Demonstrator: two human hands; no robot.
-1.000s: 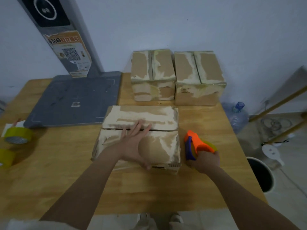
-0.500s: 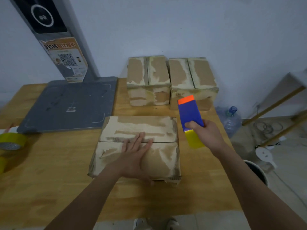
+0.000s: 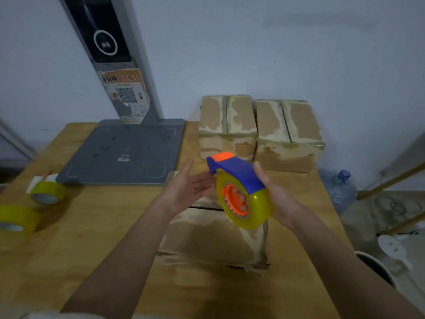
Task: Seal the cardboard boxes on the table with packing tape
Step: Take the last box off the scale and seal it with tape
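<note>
Tape dispenser [image 3: 241,189] is in the air over the near box [image 3: 216,238], right hand [image 3: 276,199] curled around its roll, left hand [image 3: 188,189] flat beside it, fingers straight. It looks light, hard plastic; the blue handle seems the best place to hold.

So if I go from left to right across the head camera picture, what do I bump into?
Tape rolls → grey board → left hand → tape dispenser → right hand → water bottle.
</note>
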